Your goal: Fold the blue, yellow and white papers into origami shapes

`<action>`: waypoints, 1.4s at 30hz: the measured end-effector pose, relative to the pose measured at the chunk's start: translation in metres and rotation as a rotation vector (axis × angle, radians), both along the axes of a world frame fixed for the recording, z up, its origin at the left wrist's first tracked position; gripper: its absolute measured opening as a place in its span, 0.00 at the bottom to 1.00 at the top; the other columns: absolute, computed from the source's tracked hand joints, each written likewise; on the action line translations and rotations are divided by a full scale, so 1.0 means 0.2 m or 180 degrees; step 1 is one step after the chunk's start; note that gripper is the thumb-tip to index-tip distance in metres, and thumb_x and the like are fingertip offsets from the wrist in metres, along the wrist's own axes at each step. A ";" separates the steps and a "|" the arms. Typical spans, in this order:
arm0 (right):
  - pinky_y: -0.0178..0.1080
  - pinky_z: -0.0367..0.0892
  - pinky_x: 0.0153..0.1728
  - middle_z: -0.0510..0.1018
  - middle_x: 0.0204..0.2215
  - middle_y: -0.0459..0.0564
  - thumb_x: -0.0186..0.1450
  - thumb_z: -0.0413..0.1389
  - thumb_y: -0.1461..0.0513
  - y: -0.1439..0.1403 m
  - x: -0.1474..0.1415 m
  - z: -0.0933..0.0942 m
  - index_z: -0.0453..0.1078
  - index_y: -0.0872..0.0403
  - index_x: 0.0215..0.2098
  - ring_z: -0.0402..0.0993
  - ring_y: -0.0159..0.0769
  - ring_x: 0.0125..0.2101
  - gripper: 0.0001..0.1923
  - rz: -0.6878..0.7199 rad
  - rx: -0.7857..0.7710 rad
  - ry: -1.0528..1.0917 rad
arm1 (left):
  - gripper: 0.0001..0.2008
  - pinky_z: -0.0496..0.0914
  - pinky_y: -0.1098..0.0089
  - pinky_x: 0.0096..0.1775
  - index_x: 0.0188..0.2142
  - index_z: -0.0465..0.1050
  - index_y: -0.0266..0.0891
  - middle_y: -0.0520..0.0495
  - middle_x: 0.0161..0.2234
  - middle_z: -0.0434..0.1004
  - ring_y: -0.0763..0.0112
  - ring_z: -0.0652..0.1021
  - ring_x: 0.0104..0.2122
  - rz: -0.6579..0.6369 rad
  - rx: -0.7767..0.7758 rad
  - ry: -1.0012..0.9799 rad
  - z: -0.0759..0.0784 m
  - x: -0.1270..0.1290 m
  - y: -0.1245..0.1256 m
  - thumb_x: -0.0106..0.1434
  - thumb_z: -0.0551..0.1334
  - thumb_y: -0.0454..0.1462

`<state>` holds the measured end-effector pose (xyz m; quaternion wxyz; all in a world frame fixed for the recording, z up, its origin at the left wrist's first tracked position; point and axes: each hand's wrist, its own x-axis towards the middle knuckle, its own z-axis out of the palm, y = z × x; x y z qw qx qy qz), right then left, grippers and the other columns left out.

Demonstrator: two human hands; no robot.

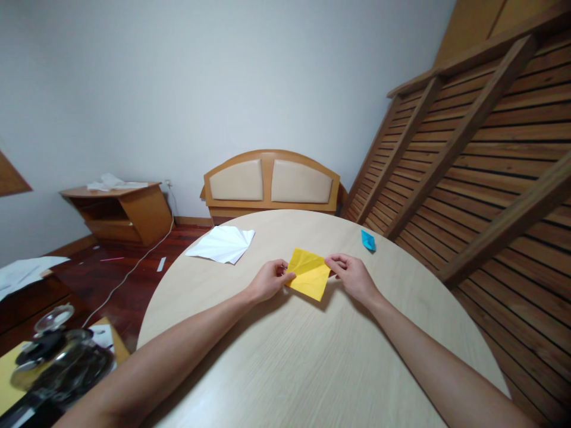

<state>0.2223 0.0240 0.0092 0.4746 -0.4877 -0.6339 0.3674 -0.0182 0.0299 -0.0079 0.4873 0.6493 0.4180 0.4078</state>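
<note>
Both bare arms stretch forward and angle in toward each other, forearms low, wrists pretty straight. Left hand (269, 279) is curled loosely with thumb and fingers pinched together at the tips. Right hand (352, 274) does much the same, knuckles up, thumb and forefinger pinched. The two hands sit near each other, not touching.

Three papers are lying on the round table (312, 368): one yellow sheet (308, 273) mid-table, one white creased sheet (222, 244) toward its far left edge, one blue folded piece (368, 240) nearing its far right edge.
</note>
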 end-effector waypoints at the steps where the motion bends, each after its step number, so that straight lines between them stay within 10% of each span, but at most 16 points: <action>1: 0.37 0.69 0.27 0.82 0.31 0.53 0.59 0.61 0.45 0.00 0.00 -0.01 0.72 0.56 0.38 0.79 0.39 0.29 0.23 0.0011 -0.0028 0.0036 | 0.12 0.65 0.75 0.27 0.33 0.71 0.34 0.46 0.28 0.76 0.74 0.75 0.26 0.0011 0.0002 0.0003 0.00 0.00 0.00 0.58 0.69 0.40; 9: 0.39 0.71 0.31 0.78 0.25 0.47 0.61 0.61 0.49 0.00 -0.01 -0.06 0.67 0.56 0.48 0.78 0.39 0.28 0.24 0.0289 -0.0170 -0.0160 | 0.14 0.59 0.75 0.23 0.42 0.70 0.33 0.53 0.23 0.72 0.75 0.70 0.21 0.0239 0.0323 0.0630 -0.01 -0.02 0.01 0.62 0.63 0.41; 15: 0.44 0.69 0.46 0.76 0.45 0.53 0.63 0.60 0.57 -0.02 0.01 -0.06 0.71 0.52 0.50 0.75 0.41 0.42 0.18 -0.0033 0.0861 -0.1520 | 0.20 0.60 0.72 0.27 0.52 0.69 0.37 0.53 0.26 0.75 0.70 0.73 0.25 0.0460 0.0654 0.1639 0.00 -0.04 -0.02 0.62 0.62 0.43; 21: 0.46 0.66 0.50 0.78 0.42 0.53 0.66 0.57 0.58 -0.06 -0.03 -0.07 0.76 0.51 0.43 0.72 0.44 0.46 0.09 0.0612 0.1096 -0.2300 | 0.22 0.70 0.64 0.39 0.54 0.71 0.38 0.42 0.37 0.79 0.58 0.78 0.37 0.0662 0.1033 0.2549 0.04 -0.04 -0.07 0.62 0.62 0.44; 27: 0.48 0.63 0.55 0.76 0.49 0.54 0.66 0.58 0.54 -0.07 -0.03 -0.07 0.74 0.50 0.50 0.69 0.46 0.51 0.16 0.0862 0.1053 -0.2474 | 0.22 0.61 0.57 0.62 0.58 0.69 0.37 0.35 0.65 0.60 0.54 0.65 0.63 -0.0342 0.2334 0.2528 0.00 -0.05 -0.06 0.64 0.58 0.35; 42: 0.54 0.48 0.65 0.61 0.66 0.56 0.65 0.55 0.42 -0.10 0.01 -0.06 0.64 0.48 0.64 0.51 0.52 0.66 0.35 0.1306 0.0583 -0.2657 | 0.23 0.58 0.50 0.63 0.63 0.65 0.40 0.37 0.65 0.63 0.51 0.63 0.65 -0.0941 0.2211 0.2724 -0.03 -0.08 -0.04 0.70 0.54 0.39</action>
